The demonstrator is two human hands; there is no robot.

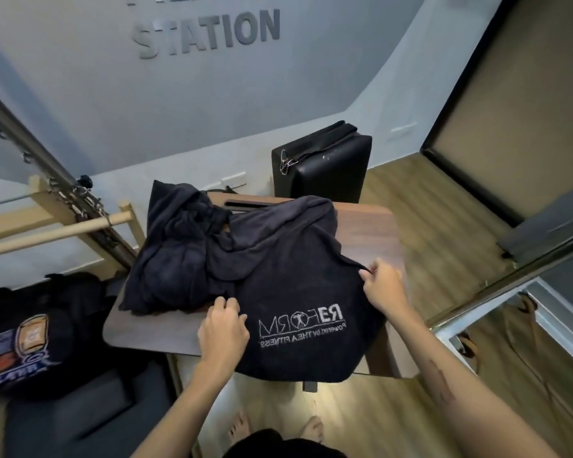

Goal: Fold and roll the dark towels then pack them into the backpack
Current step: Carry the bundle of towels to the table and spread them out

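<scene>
Pinching the dark logo-printed terry towel with left hand and right hand, centre frame; black backpack's contents, lower left, indiscernible.

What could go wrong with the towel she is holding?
The towel with the logo hangs over the near edge of the small table, so it might slide to the floor if the hands let go. The right hand only pinches an edge and the left hand another. The crumpled towels lie against it and could get dragged along.
</scene>
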